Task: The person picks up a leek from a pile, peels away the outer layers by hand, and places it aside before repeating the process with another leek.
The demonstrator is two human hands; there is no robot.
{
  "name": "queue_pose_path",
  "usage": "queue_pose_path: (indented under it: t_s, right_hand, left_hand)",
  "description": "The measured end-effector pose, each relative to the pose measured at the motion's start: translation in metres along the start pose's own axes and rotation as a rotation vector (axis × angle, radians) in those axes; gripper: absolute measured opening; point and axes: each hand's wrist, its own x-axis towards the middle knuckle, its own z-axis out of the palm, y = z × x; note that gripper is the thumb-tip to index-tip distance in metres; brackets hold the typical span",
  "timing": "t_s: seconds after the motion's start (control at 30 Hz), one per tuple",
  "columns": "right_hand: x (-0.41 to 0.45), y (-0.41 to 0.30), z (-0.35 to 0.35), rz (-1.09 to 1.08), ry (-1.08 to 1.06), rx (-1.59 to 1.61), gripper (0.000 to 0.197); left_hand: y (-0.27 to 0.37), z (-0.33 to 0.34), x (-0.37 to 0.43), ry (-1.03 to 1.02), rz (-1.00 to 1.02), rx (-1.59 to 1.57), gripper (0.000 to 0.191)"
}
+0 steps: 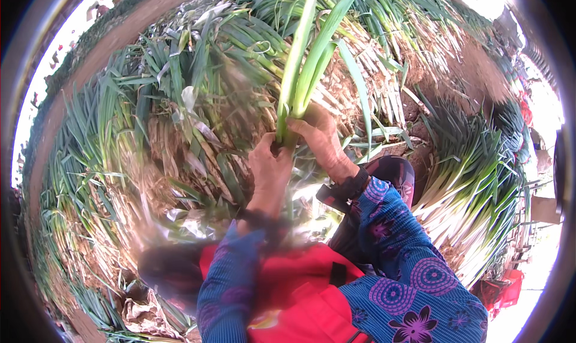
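Note:
Before my chest, both hands grip one green onion stalk, its broad green leaves pointing up and away from me. My left hand pinches it low down, fingertips against the stalk. Just above and to the right, my right hand has thumb and fingers around the base of the leaves. One long leaf bends down to the right past my right hand. The lower end of the stalk is blurred and partly hidden by my left hand.
Heaped green onions with roots lie ahead and to the left. More bundles lie at the far side. Cleaner, white-stemmed onions are piled to the right. A red bag sits at lower right, and a crumpled brown sheet at lower left.

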Motion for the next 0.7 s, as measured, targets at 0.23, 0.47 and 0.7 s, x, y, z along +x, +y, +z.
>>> queue_pose_path:
  t_s: [0.23,0.47,0.7]
  right_hand:
    - [-0.008,-0.008,0.005,0.120,-0.109,0.410,0.019]
    - [0.005,-0.010,-0.007,0.027,-0.045,0.666,0.033]
    - [0.026,-0.026,-0.051,-0.019,0.168,0.795,0.033]
  left_hand:
    - [-0.050,-0.014,0.011,-0.113,-0.463,-0.622,0.015]
    - [-0.016,-0.015,0.000,-0.008,-0.948,-1.177,0.012]
    - [-0.077,-0.039,0.010,-0.033,-0.908,-1.156,0.012]
